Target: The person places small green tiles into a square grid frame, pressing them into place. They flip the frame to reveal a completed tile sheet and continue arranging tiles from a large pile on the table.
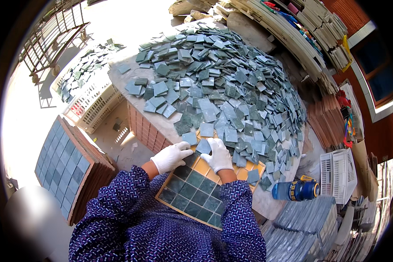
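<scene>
Both of my hands wear white gloves and work over a yellow grid tray (202,167) whose near part is filled with dark green square stone tiles (187,191). My right hand (219,156) pinches a bluish-grey stone tile (203,146) between thumb and fingers, above the tray's upper edge. Beside it, my left hand (171,158) is closed, its fingertips at the tray's upper left by a dark tile; whether they grip anything is hidden. One loose tile (253,176) lies at the tray's right end. Just beyond my hands spreads a large heap of loose tiles (231,91).
The heap lies on a pale tabletop (131,89). Left stand a stack of tiled sheets (63,163), a white crate (98,107) of tiles and a metal trolley (52,39). Right are a blue bottle (294,191), a white basket (338,172) and stacked grey slabs (301,222).
</scene>
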The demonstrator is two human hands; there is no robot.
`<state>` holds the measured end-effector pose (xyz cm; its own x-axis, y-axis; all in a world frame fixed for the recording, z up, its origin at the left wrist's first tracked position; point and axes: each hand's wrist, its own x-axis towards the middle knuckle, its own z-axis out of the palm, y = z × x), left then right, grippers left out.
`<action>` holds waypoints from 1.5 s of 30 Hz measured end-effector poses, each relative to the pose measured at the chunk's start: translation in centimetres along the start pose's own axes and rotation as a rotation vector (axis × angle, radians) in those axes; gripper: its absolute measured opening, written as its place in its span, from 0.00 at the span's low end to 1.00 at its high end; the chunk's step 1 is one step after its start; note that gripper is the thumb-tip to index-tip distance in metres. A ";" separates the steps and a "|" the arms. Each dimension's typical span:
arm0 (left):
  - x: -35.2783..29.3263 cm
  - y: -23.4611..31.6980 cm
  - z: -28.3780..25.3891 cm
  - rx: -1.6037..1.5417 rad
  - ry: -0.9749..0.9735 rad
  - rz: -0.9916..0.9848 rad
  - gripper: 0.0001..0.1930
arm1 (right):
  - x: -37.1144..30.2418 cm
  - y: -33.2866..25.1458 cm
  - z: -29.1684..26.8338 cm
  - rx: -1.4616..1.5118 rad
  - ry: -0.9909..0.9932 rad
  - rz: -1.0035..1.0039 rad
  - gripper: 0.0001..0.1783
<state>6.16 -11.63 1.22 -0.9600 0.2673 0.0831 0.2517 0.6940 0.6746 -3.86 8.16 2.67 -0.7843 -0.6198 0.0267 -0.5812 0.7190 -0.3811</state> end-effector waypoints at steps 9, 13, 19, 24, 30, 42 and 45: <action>0.9 -1.8 1.2 -0.140 0.008 0.110 0.28 | -8.1 -0.6 2.5 0.274 -0.017 0.165 0.32; -0.6 -0.8 0.5 -0.188 0.074 0.026 0.25 | -8.7 -1.7 3.5 0.245 0.094 0.202 0.28; -0.3 -0.6 1.2 -0.137 0.099 -0.003 0.18 | -8.4 -0.9 4.3 0.006 0.207 0.016 0.23; 1.0 0.6 1.6 0.075 0.220 0.024 0.17 | -7.9 0.8 3.3 -0.042 0.317 -0.201 0.17; 5.0 2.2 2.3 0.206 0.189 -0.050 0.28 | -6.1 1.8 3.2 0.231 0.190 0.045 0.12; 4.7 -0.2 1.6 0.141 0.268 0.052 0.23 | -7.0 -1.7 3.0 -0.111 0.133 0.029 0.24; 3.3 1.7 0.2 0.072 0.212 -0.069 0.20 | -6.2 -1.4 2.5 -0.215 0.076 0.052 0.23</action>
<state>3.45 -9.43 2.53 -0.9777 0.0765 0.1955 0.1852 0.7534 0.6309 2.41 10.17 0.71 -0.8239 -0.5604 0.0843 -0.5658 0.8050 -0.1782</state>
